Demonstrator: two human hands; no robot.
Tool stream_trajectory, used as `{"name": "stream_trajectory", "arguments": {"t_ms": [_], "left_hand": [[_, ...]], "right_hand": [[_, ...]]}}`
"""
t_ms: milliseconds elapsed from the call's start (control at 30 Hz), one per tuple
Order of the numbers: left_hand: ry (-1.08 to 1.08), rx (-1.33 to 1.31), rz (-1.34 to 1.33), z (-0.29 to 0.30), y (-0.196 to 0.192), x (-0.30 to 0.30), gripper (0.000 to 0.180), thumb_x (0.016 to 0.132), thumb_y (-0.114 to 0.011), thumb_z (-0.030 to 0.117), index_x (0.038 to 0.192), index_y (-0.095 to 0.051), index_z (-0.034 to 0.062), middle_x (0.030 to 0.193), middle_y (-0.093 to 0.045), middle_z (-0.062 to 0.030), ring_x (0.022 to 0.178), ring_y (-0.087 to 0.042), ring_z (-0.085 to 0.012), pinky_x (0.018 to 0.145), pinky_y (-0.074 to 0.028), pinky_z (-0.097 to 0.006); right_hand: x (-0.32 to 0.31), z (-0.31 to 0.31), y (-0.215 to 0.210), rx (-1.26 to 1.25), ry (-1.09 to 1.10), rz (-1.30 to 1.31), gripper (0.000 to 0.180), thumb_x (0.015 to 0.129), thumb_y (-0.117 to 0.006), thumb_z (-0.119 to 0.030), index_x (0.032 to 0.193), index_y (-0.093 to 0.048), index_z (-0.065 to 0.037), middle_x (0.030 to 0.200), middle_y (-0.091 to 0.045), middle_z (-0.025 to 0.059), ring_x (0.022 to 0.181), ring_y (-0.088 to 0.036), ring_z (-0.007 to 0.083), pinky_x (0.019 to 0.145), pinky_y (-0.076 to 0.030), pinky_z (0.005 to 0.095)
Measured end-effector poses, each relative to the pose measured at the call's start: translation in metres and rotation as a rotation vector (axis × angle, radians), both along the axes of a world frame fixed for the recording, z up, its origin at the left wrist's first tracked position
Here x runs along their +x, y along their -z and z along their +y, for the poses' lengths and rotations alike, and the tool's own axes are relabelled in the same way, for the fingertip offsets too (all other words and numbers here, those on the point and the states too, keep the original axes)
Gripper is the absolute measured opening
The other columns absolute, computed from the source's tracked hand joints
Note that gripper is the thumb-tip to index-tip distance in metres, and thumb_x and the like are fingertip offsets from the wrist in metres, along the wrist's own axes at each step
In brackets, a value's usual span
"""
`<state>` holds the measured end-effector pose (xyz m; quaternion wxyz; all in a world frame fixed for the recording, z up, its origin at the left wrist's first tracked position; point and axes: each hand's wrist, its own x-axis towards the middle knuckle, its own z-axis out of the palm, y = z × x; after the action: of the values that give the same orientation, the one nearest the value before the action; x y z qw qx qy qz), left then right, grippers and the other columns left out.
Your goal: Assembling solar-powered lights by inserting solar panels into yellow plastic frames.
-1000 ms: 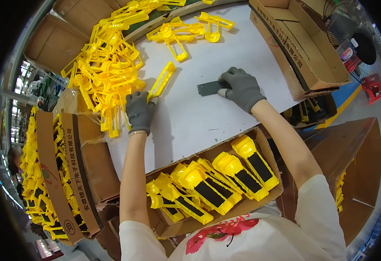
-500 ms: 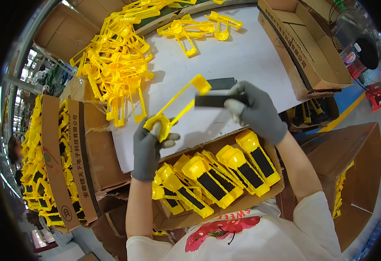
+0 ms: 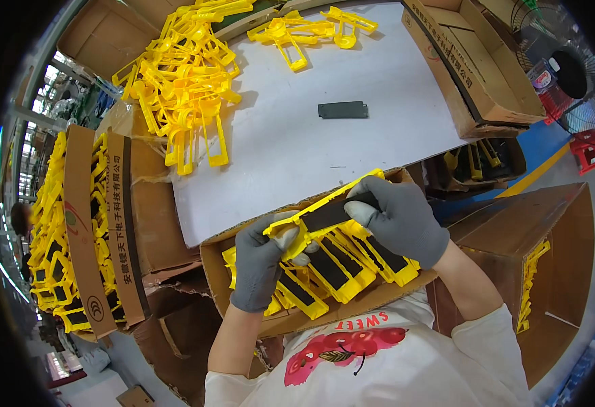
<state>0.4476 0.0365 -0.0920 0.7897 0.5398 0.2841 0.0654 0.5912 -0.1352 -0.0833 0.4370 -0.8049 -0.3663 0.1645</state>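
Note:
Both my gloved hands are in front of me, above an open carton. My left hand (image 3: 257, 261) is closed around the rounded end of a yellow plastic frame (image 3: 299, 243). With thumb and fingers my right hand (image 3: 406, 220) grips a flat black panel (image 3: 324, 216), which lies along the frame's long opening. Whether it is fully seated I cannot tell. Below, the carton (image 3: 215, 275) contains several yellow frames with black panels (image 3: 331, 275) in them, partly hidden by my hands. Another dark panel (image 3: 343, 110) lies flat on the white table.
A heap of bare yellow frames (image 3: 182, 102) covers the table's left side, with a few more frames (image 3: 291, 37) at the back. Cartons (image 3: 474, 74) stand at the right edge. At far left a carton (image 3: 84, 230) is full of yellow frames. A fan (image 3: 579, 74) stands far right.
Both hands have come down and closer together, from over the table to over the carton. The black panel, apart from the frame before, now lies along its opening.

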Motion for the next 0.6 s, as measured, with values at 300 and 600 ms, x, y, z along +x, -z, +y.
{"name": "stream_trajectory", "arguments": {"t_ms": [300,600], "left_hand": [[-0.006,0.042,0.114,-0.023,-0.003,-0.009,0.026,0.085,-0.06,0.002,0.11,-0.06,-0.0075,0.086,-0.064,-0.0131,0.065,-0.065,-0.0187,0.05,-0.048,-0.022],[0.113,0.096,0.11,-0.023,-0.001,-0.054,0.022,0.083,-0.063,-0.005,0.105,-0.064,-0.0068,0.086,-0.067,-0.0122,0.067,-0.067,-0.0176,0.053,-0.053,-0.023]], "right_hand": [[-0.026,-0.009,0.017,0.011,-0.01,-0.075,0.023,0.087,-0.066,-0.024,0.092,-0.059,-0.003,0.073,-0.065,0.016,0.066,-0.065,0.0315,0.058,-0.049,0.0339],[-0.036,-0.029,0.02,0.053,-0.035,-0.063,0.04,0.076,-0.076,-0.035,0.105,-0.064,-0.009,0.07,-0.063,0.0078,0.063,-0.063,0.0227,0.061,-0.051,0.031]]}}
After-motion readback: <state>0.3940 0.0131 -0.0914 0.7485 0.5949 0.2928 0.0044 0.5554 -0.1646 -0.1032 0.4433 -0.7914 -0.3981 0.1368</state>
